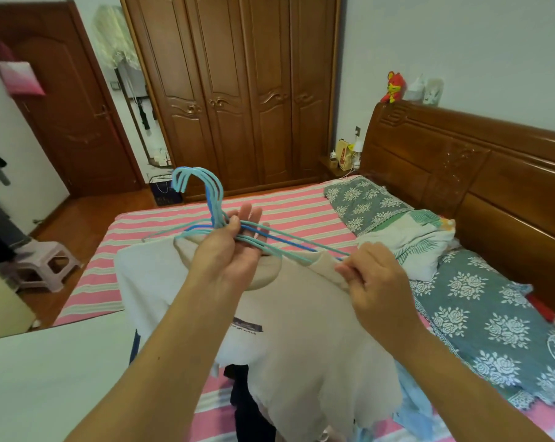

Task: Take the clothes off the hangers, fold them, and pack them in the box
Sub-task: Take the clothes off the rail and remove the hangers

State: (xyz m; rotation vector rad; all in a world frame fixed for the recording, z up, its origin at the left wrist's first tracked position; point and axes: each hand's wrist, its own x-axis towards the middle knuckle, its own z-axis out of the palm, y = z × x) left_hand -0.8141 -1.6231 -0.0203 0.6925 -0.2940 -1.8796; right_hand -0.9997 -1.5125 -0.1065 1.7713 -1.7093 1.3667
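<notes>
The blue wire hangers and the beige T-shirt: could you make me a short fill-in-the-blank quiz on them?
1. The left hand holds a bunch of blue wire hangers just below their ____.
2. The right hand pinches the ____ of the beige T-shirt.
3. Behind, a bed has a sheet striped white and ____.

Missing words: hooks; shoulder; pink
</notes>
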